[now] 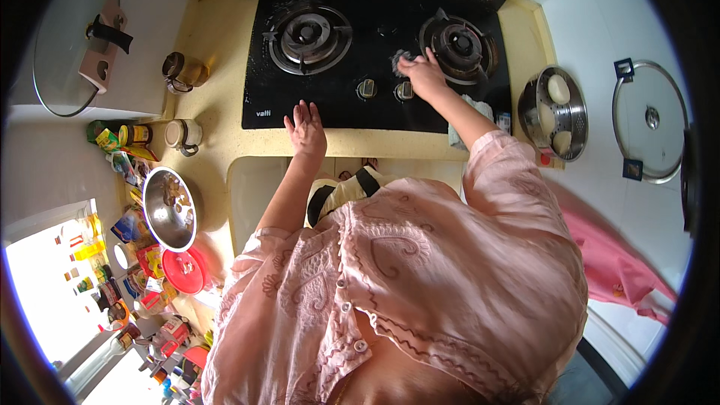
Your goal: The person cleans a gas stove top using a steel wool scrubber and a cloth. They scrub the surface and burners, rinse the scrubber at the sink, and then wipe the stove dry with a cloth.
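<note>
A black glass gas hob with two burners lies in front of me. My right hand is closed on a grey steel wool scourer, pressed on the glass just left of the right burner. Fingers spread, my left hand rests flat at the hob's front edge. The left burner stands beyond it. Two control knobs, a left one and a right one, sit between the burners near the front. A pale folded cloth lies partly behind my right forearm.
On the right stands a steel colander with pale round pieces in it. At left are a brown glass jug, a lidded jar, a steel bowl with scraps and a red basin. Glass lids hang on both walls.
</note>
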Demonstrator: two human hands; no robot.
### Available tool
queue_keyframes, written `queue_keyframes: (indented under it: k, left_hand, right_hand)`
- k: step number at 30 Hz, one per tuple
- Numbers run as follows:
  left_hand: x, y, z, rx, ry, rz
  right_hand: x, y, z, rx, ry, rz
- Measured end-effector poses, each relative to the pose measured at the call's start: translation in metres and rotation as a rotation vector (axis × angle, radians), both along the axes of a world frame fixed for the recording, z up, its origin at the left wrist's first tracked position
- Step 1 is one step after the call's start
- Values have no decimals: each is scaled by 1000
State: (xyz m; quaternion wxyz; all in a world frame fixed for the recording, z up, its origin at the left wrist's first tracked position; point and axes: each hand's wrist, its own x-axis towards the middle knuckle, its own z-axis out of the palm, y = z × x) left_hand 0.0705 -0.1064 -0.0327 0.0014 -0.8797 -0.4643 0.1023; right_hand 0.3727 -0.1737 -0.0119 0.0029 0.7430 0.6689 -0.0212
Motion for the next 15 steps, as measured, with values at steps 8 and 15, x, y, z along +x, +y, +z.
queue_keyframes:
  k: [8, 15]
  left_hand:
    - [-18, -3, 8, -74, 2, -75]
    - [-27, -9, 5, -83, 40, -112]
  right_hand:
    - [-8, -31, -15, 38, -144, -125]
    - [-27, -66, -4, -89, -183, -220]
